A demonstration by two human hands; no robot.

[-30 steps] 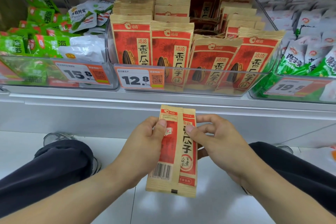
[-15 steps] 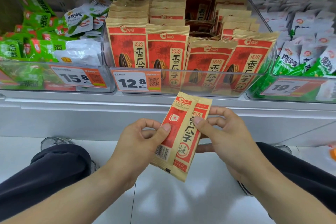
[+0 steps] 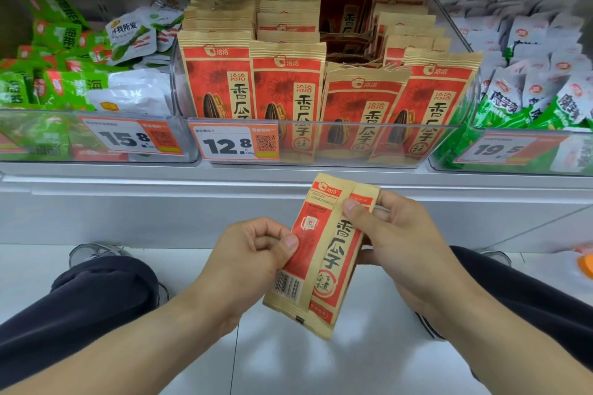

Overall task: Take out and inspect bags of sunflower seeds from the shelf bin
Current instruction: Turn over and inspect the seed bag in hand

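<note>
From my head camera, looking down: I hold one bag of sunflower seeds (image 3: 324, 253) in front of me, below the shelf edge (image 3: 288, 183) and above the white floor (image 3: 321, 362). The bag is tilted, its top leaning to my right, and it shows a narrow side with the barcode near the bottom. My left hand (image 3: 253, 253) pinches the bag's left edge at mid-height: the thumb lies flat on the red panel and the other fingers are curled in behind it. My right hand (image 3: 394, 240) grips the upper right part of the bag, thumb pressed on the front near the top, fingers wrapped around the back edge. Both hands are closed on this same bag.

Above, the clear shelf bin (image 3: 321, 144) in the middle stands full of matching red and tan bags (image 3: 285, 86), upright in rows, with a price tag (image 3: 234, 144) reading 12.8 on its front. Bins of green packets (image 3: 54, 86) sit to either side. My dark trouser knees (image 3: 96, 292) show at both sides.
</note>
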